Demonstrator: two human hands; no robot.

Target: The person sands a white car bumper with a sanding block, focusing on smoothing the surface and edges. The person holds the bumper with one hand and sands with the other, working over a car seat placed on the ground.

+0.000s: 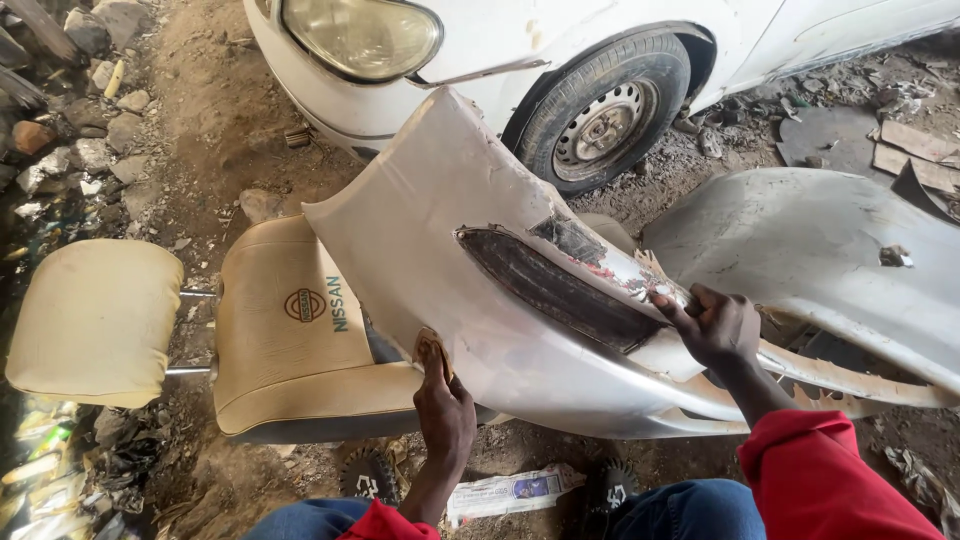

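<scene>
A silver-grey car bumper [450, 240] lies tilted across a tan car seat [285, 330]. A dark slotted opening [560, 285] runs along its middle, with torn, cracked edges beside it. My left hand [443, 405] presses a small brown piece of sandpaper [430, 347] against the bumper's lower face. My right hand [715, 325] rests on the bumper just right of the dark opening, fingers gripping the broken edge. Red sleeves cover both my forearms.
A white car [480, 50] with a headlight [360, 35] and front wheel [603, 115] stands close behind. The seat's headrest [95, 320] sticks out left. Rubble lines the left edge, scrap boards lie at the right, and a folded paper [505, 492] sits by my knees.
</scene>
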